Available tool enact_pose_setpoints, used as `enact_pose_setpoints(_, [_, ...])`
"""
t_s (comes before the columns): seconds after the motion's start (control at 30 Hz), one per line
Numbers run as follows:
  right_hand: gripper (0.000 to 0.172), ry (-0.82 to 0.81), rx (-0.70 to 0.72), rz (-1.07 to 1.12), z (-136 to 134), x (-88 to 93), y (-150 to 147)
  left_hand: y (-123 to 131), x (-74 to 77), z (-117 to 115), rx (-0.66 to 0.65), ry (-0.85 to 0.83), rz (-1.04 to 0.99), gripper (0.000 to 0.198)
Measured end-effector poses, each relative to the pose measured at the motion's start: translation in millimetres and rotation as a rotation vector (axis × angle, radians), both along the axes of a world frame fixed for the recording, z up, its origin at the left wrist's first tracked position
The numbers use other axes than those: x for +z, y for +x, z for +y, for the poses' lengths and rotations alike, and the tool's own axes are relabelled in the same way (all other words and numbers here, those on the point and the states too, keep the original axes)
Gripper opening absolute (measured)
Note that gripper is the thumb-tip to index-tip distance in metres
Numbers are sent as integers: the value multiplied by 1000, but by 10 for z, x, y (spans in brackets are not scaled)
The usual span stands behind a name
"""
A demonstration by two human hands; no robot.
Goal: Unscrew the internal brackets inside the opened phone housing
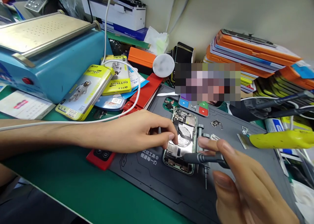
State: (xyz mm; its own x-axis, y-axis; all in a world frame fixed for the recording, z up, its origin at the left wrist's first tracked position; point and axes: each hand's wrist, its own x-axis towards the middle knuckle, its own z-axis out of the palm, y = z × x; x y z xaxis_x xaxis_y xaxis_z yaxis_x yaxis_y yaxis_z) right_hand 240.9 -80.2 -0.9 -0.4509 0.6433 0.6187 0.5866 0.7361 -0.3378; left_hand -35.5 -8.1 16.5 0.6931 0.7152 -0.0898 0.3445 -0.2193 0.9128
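Observation:
An opened phone [190,121] lies on the dark grey work mat, its inner parts and a round silver coil showing. My left hand [144,132] reaches in from the left with curled fingers, and the fingertips rest on the phone's left side. In my right hand [247,181] is a dark grey screwdriver [200,158], held between thumb and fingers. Its front end is over the lower part of the phone; whether it touches cannot be told. Beside the phone's right edge lie grey tools, one with a thin shaft [206,178].
A blue machine [66,60] with a metal top stands at left, near yellow battery boxes [84,91]. A white cable [139,86] loops over my left forearm. Orange boxes [255,54] are stacked behind. At right are a yellow-handled tool [279,139] and small parts [217,123] on the mat [159,191].

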Motion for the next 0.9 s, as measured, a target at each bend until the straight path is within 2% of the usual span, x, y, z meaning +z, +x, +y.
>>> enact_pose_setpoints(0.17, [82,-26,77,-35,-12,29,-16,-3,-14,-8,-8,25,-6,21])
enact_pose_setpoints(0.33, [79,-52,64,50,-27,28,-46,7,-26,-14,-4,33,13,23])
enact_pose_setpoints(0.57, [81,-28,125,80,-30,26,-48,24,-11,-23,-9,16,32,24])
enact_pose_setpoints(0.9, [81,-81,147,78,-36,54,-57,21,-29,-31,-16,14,48,25])
